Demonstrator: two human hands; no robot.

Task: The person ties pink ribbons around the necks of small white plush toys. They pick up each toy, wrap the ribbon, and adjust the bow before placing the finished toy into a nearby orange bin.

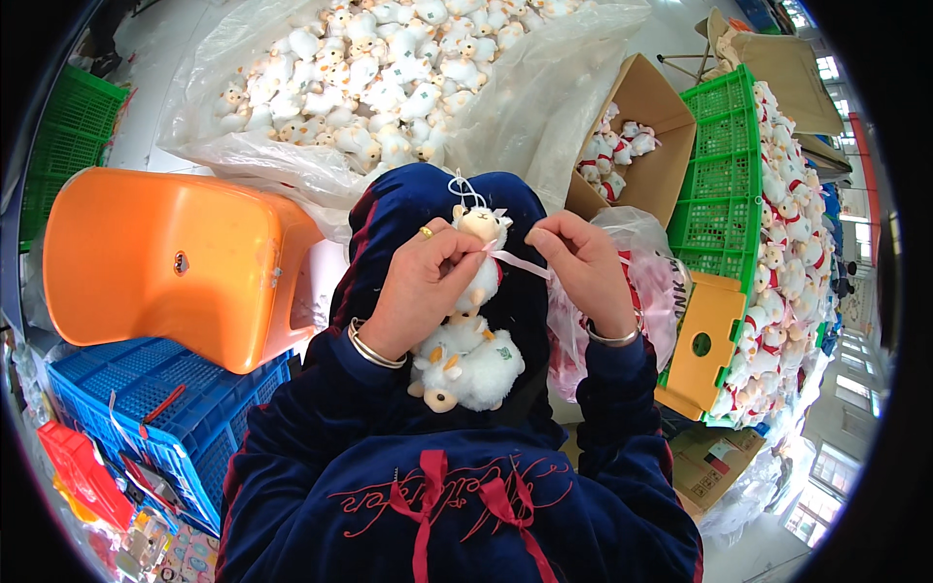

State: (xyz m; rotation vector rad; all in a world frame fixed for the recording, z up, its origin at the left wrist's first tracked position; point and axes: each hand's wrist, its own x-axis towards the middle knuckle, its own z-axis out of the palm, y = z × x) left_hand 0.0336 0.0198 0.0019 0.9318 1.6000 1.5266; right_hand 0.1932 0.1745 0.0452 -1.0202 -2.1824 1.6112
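A small white plush sheep (480,225) with a white cord loop at its head lies upright on my lap. My left hand (425,282) is closed at its neck, pinching a pale pink ribbon (520,261) where it crosses the neck. The ribbon stretches rightward toward the palm of my right hand (586,264). The thumb and index finger of that hand meet above the ribbon; whether they grip anything thin is unclear. A red patch shows on the sheep's side. Below it, more white plush sheep (476,372) rest on my lap, touching one another.
A clear plastic sheet (525,107) ahead bears a heap of plush sheep. To the right stand a cardboard box (664,121) with sheep in red, a green crate (716,165) and a pink-filled plastic bag (632,228). An orange chair (146,253) and blue crate (175,389) are left.
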